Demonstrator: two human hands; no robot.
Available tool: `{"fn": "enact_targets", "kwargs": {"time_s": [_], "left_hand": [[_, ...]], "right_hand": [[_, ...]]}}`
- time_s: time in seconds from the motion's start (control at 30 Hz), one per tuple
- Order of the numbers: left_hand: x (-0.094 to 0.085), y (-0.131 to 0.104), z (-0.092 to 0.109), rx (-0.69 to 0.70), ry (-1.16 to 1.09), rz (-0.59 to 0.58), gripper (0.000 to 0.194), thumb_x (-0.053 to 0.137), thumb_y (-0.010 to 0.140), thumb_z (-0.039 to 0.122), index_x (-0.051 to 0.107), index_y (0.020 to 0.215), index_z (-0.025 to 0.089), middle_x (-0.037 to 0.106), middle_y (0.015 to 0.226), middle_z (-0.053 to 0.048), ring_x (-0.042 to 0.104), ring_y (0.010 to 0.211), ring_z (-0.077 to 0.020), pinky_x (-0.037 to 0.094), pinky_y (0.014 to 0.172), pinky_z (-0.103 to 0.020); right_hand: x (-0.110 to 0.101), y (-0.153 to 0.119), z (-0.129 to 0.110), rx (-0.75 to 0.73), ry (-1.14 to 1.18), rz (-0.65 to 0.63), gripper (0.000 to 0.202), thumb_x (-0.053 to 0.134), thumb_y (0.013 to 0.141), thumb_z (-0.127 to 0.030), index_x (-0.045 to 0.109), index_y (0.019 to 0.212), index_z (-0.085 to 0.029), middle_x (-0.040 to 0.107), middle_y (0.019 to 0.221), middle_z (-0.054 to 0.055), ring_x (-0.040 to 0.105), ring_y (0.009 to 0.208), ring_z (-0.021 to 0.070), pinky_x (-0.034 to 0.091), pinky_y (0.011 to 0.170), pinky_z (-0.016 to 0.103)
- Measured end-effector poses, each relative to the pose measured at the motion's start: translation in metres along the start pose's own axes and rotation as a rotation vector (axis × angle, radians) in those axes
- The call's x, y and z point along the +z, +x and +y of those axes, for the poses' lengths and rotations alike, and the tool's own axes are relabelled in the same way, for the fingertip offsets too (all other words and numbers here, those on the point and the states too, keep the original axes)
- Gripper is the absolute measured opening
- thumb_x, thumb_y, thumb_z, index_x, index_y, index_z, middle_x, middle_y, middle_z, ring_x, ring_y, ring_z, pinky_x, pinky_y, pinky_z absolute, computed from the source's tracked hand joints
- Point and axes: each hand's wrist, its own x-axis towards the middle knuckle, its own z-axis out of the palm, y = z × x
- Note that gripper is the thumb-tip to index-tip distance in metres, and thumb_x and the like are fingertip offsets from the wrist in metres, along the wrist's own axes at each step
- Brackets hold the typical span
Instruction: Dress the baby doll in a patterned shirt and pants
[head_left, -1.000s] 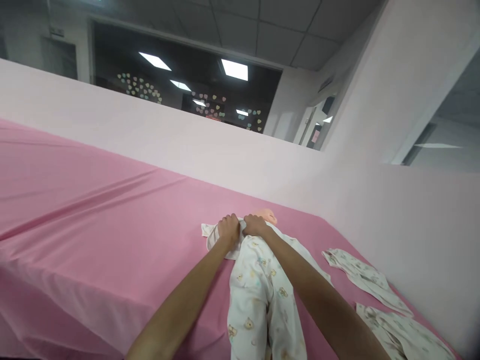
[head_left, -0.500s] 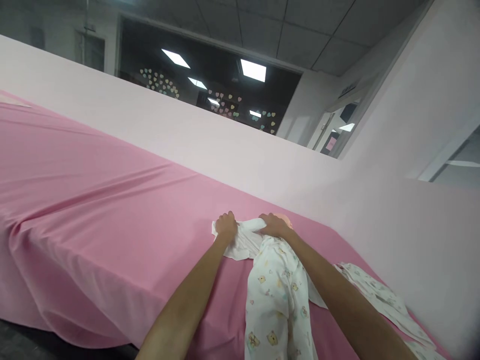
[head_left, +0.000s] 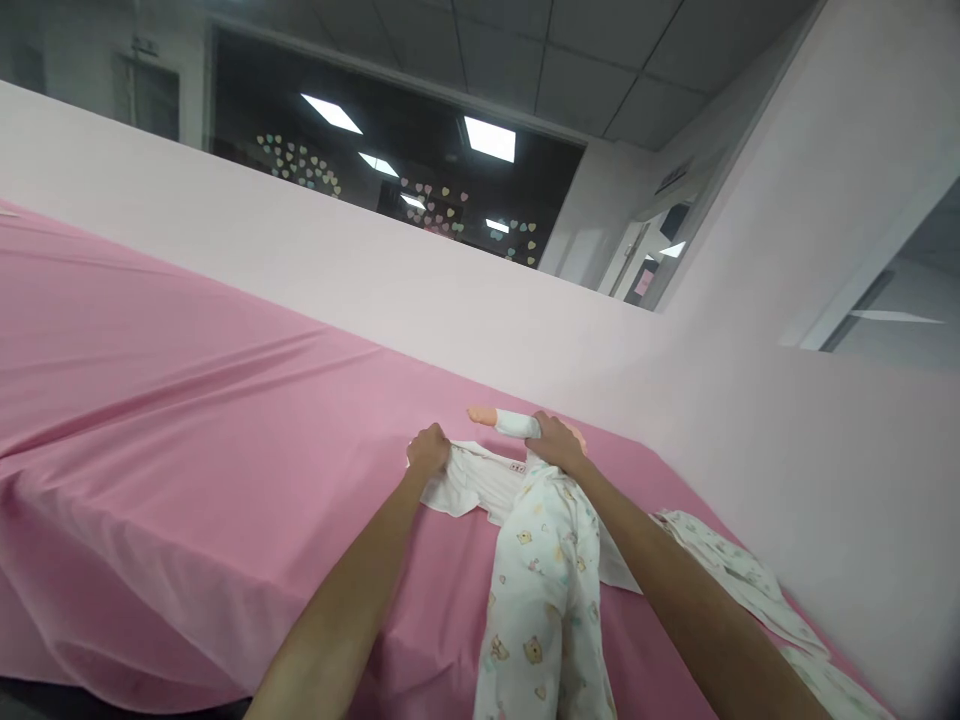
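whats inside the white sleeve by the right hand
Seemingly a doll's arm: its peach-coloured end pokes out of the white sleeve. The sleeve covers the rest, and the right hand hides the sleeve's other end.

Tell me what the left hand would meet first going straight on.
Probably the wall, beyond the pink sheet; the left hand seems lined up left of the doll's hand, but depth is unclear.

Above the pale wall [head_left: 375, 285], a dark window [head_left: 255, 85] shows heart-shaped stickers [head_left: 303, 163] and bright light panels [head_left: 490, 138].
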Motion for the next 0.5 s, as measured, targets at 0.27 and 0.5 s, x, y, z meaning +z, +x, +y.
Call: {"fn": "enact_targets", "kwargs": {"time_s": [0.27,0.5], "left_hand": [[-0.004,-0.008,0.011,0.031,-0.446,-0.325,0.03,0.048,0.087,0.035,0.065,0.098,0.013,0.074,0.093,-0.012,0.069,0.073,-0.0183,0.048,0.058,-0.025],[-0.005,-0.013,0.006,-0.057,-0.735,-0.569,0.029,0.044,0.086,0.026,0.062,0.104,0.013,0.073,0.094,-0.011,0.07,0.077,-0.0169,0.054,0.065,-0.024]], "right_hand": [[0.022,-0.002,-0.036,-0.032,-0.048,-0.015,0.043,0.061,0.081,-0.037,0.053,0.121,-0.022,0.057,0.121,0.016,0.055,0.115,0.034,0.039,0.091,0.046],[0.038,-0.017,-0.065,-0.086,0.04,0.013,0.049,0.064,0.079,-0.034,0.053,0.126,-0.022,0.055,0.129,0.014,0.052,0.12,0.0308,0.035,0.1,0.042]]}}
